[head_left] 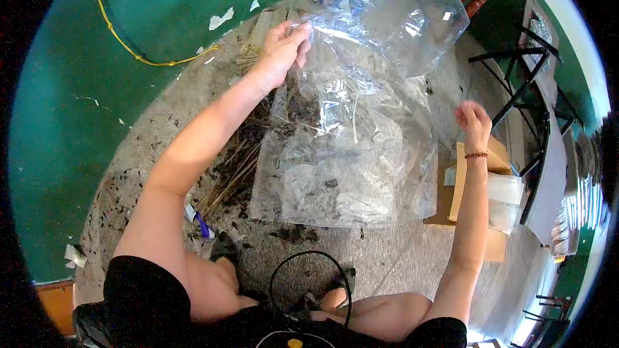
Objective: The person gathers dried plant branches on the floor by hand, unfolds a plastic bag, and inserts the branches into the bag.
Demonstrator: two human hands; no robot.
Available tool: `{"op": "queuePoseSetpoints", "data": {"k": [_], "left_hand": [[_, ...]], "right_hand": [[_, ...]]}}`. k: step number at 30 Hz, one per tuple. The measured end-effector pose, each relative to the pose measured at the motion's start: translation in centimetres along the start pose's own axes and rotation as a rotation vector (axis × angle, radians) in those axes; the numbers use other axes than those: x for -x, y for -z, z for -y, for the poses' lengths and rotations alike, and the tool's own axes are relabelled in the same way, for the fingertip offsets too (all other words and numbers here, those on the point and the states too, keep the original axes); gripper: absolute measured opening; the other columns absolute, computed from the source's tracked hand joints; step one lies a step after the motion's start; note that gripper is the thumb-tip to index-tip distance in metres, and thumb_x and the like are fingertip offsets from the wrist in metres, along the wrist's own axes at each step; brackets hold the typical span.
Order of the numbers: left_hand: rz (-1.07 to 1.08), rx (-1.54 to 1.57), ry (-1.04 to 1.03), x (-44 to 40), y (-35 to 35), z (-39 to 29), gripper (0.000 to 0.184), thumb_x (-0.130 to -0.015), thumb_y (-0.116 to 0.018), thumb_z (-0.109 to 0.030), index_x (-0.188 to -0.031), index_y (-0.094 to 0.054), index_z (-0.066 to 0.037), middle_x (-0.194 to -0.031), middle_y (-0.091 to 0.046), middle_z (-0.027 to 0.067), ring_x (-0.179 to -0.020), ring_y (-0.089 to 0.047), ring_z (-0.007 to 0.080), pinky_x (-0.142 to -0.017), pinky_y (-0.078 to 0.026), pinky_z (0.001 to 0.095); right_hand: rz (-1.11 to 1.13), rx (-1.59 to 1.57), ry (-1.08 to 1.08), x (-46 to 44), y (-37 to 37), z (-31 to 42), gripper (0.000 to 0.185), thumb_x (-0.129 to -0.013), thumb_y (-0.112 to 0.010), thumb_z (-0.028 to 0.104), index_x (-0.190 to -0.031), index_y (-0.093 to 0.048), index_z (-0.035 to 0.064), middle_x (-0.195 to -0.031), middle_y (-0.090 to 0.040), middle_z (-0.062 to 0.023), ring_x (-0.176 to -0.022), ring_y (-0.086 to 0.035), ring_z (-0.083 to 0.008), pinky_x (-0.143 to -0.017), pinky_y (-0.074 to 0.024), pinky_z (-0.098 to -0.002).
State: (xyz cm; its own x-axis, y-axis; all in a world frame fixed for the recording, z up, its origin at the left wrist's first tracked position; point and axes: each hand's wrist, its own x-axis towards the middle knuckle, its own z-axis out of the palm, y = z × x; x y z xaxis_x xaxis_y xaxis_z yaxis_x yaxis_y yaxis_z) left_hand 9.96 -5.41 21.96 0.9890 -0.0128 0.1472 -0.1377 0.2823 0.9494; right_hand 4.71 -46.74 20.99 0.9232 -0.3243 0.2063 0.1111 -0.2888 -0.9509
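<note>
A large clear plastic bag (380, 122) spreads out in front of me, its top bunched and billowing toward the far side. My left hand (284, 55) pinches the bag's left edge near the narrowed part. Off to the right, my right hand (474, 125) is raised apart from the bag, fingers curled in and slightly blurred, with nothing visible in them. A bracelet (476, 155) circles that wrist. Dry brown stalks (235, 171) lie beside and partly beneath the bag on the left.
An open cardboard box (459, 183) with clear plastic packs (505, 200) sits at the right. Black metal legs (516, 90) stand beyond it. A yellow cord (119, 38) runs over the green floor (58, 154). Dark plant bits litter the grey mat (142, 154). A purple-and-white item (201, 224) lies near my foot.
</note>
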Motion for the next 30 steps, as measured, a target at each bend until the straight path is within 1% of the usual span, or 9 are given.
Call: {"op": "queuePoseSetpoints", "data": {"k": [5, 9, 11, 14, 19, 22, 24, 28, 30], "left_hand": [[0.071, 0.023, 0.052, 0.4, -1.9, 3.1, 0.019, -0.085, -0.054, -0.022, -0.077, -0.050, -0.006, -0.057, -0.048, 0.0004, -0.040, -0.042, 0.0083, -0.036, -0.035, 0.0217], [0.091, 0.013, 0.044, 1.3, -2.4, 4.0, 0.019, -0.086, -0.052, -0.021, -0.074, -0.047, -0.007, -0.057, -0.046, 0.0006, -0.041, -0.042, 0.0082, -0.036, -0.036, 0.0225], [0.113, -0.004, 0.017, 1.6, -2.2, 4.1, 0.020, -0.086, -0.052, -0.021, -0.072, -0.046, -0.007, -0.058, -0.046, 0.0006, -0.043, -0.042, 0.0078, -0.036, -0.035, 0.0224], [0.095, -0.034, 0.030, 2.2, -1.5, 3.5, 0.019, -0.086, -0.052, -0.020, -0.074, -0.048, -0.007, -0.058, -0.045, -0.0006, -0.043, -0.040, 0.0068, -0.037, -0.033, 0.0215], [0.029, -0.191, 0.037, 2.2, 1.0, 3.8, 0.017, -0.086, -0.053, -0.020, -0.081, -0.053, -0.004, -0.057, -0.044, -0.0030, -0.048, -0.040, 0.0056, -0.041, -0.031, 0.0203], [-0.040, -0.237, -0.018, 2.4, 1.4, 4.7, 0.020, -0.085, -0.053, -0.022, -0.080, -0.054, -0.002, -0.060, -0.046, -0.0025, -0.051, -0.040, 0.0062, -0.045, -0.032, 0.0218], [-0.073, -0.238, -0.035, 2.1, 1.3, 4.9, 0.021, -0.085, -0.053, -0.022, -0.080, -0.054, -0.002, -0.061, -0.047, -0.0021, -0.051, -0.040, 0.0063, -0.045, -0.032, 0.0217], [-0.128, -0.221, -0.090, 1.5, 1.1, 5.3, 0.021, -0.085, -0.054, -0.022, -0.080, -0.053, -0.002, -0.065, -0.048, -0.0012, -0.051, -0.041, 0.0067, -0.047, -0.035, 0.0217], [-0.081, -0.192, -0.027, 1.4, 1.6, 5.4, 0.022, -0.085, -0.054, -0.024, -0.084, -0.052, -0.002, -0.066, -0.049, -0.0005, -0.052, -0.042, 0.0068, -0.048, -0.036, 0.0217]], "right_hand": [[0.429, 0.295, 0.420, 7.1, -9.6, 6.5, 0.039, -0.071, -0.068, 0.036, -0.086, -0.060, 0.0009, -0.082, -0.061, -0.0093, -0.073, -0.057, -0.0171, -0.068, -0.0451, -0.0286], [0.420, 0.718, 0.350, 9.5, -13.8, 4.4, 0.043, -0.070, -0.066, 0.041, -0.085, -0.059, 0.0008, -0.072, -0.059, -0.0154, -0.065, -0.058, -0.0285, -0.060, -0.0458, -0.0346], [0.458, 0.645, 0.379, 9.0, -14.2, 1.6, 0.033, -0.072, -0.065, 0.033, -0.082, -0.060, 0.0016, -0.066, -0.059, -0.0136, -0.061, -0.058, -0.0292, -0.057, -0.0453, -0.0348], [0.626, 0.349, 0.097, 8.8, -14.4, 0.0, 0.013, -0.074, -0.059, 0.016, -0.075, -0.061, 0.0033, -0.063, -0.059, -0.0124, -0.059, -0.058, -0.0238, -0.056, -0.0444, -0.0321], [0.467, 0.450, 0.182, 6.6, -12.8, -3.0, 0.011, -0.072, -0.058, 0.013, -0.076, -0.061, 0.0028, -0.067, -0.060, -0.0139, -0.059, -0.059, -0.0226, -0.057, -0.0447, -0.0311], [0.483, 0.400, 0.027, 6.5, -12.9, -2.6, 0.010, -0.071, -0.059, 0.012, -0.075, -0.061, 0.0029, -0.068, -0.060, -0.0153, -0.061, -0.060, -0.0253, -0.057, -0.0453, -0.0326], [0.416, 0.663, 0.333, 6.7, -12.9, -2.0, 0.010, -0.070, -0.060, 0.012, -0.075, -0.060, 0.0030, -0.068, -0.059, -0.0156, -0.062, -0.060, -0.0275, -0.057, -0.0453, -0.0341], [0.377, 0.670, 0.404, 6.2, -12.8, -1.8, 0.010, -0.070, -0.061, 0.012, -0.074, -0.059, 0.0032, -0.066, -0.059, -0.0145, -0.061, -0.058, -0.0294, -0.057, -0.0449, -0.0347], [0.380, 0.581, 0.327, 5.9, -12.4, -1.5, 0.009, -0.073, -0.059, 0.011, -0.073, -0.059, 0.0022, -0.064, -0.060, -0.0126, -0.060, -0.060, -0.0250, -0.056, -0.0447, -0.0328]]}}
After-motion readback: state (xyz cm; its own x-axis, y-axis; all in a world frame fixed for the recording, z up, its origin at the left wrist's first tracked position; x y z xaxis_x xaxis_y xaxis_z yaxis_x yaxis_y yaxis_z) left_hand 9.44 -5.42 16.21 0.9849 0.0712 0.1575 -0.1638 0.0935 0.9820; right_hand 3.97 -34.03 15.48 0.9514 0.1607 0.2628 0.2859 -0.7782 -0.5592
